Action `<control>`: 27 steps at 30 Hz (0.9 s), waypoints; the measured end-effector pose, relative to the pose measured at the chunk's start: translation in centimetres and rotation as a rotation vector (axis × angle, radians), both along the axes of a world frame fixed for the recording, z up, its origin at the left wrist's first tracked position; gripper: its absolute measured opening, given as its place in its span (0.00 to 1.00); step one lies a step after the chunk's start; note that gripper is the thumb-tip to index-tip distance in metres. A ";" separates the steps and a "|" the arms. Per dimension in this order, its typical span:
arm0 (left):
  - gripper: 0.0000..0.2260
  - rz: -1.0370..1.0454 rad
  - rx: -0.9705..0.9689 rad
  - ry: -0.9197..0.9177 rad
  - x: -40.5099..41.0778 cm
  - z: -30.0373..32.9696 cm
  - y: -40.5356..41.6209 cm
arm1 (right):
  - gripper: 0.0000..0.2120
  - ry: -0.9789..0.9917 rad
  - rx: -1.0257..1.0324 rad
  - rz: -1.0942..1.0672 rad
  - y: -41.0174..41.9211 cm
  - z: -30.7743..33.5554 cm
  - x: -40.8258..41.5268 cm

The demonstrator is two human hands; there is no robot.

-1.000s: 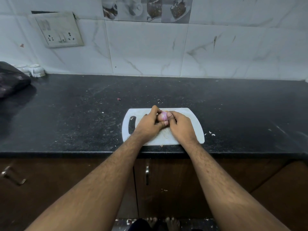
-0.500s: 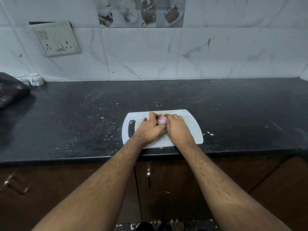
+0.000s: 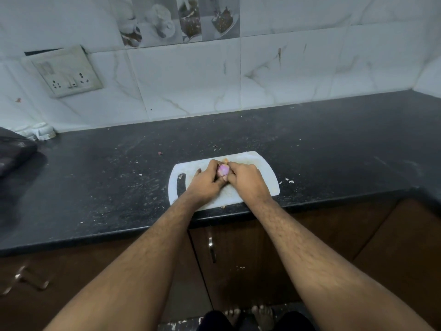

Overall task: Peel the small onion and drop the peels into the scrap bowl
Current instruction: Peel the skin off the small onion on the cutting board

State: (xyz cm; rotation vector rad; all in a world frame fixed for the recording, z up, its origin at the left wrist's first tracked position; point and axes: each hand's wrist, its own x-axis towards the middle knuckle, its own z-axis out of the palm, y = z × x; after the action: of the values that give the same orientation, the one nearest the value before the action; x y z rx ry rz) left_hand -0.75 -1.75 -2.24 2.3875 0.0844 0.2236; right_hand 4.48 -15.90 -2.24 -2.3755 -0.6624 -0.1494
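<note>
A small purple onion (image 3: 223,170) is pinched between both hands over a white cutting board (image 3: 265,170) near the counter's front edge. My left hand (image 3: 205,181) grips it from the left, fingers curled around it. My right hand (image 3: 245,179) holds it from the right, fingertips on its skin. A scrap of orange peel (image 3: 225,160) lies on the board just behind the hands. No scrap bowl is in view.
The black stone counter (image 3: 310,144) carries small crumbs and bits of peel (image 3: 289,181) right of the board. A dark bag (image 3: 14,151) and a small white object (image 3: 43,131) sit at the far left. A wall socket (image 3: 69,75) hangs on the tiles. Cabinet doors are below.
The view has tilted and swung, so the board appears further right. Both hands stay on the onion, with fingers shifting slightly around it.
</note>
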 end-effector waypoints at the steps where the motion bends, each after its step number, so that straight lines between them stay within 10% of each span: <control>1: 0.13 -0.006 -0.004 0.006 0.0 0.0 0.0 | 0.14 0.026 0.061 -0.022 -0.1 -0.1 0.1; 12: 0.20 -0.013 -0.069 0.013 0.7 -0.6 0.2 | 0.17 0.016 0.295 -0.246 -0.3 -1.1 1.5; 27: 0.19 -0.041 -0.178 -0.063 0.6 -0.9 0.5 | 0.12 -0.024 0.237 0.036 -0.2 -0.5 0.5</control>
State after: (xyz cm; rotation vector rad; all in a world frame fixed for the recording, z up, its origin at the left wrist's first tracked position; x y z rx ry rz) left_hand -0.11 -1.22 -3.13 2.2012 0.0240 0.2611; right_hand 5.03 -16.15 -2.78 -2.1363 -0.6599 -0.2281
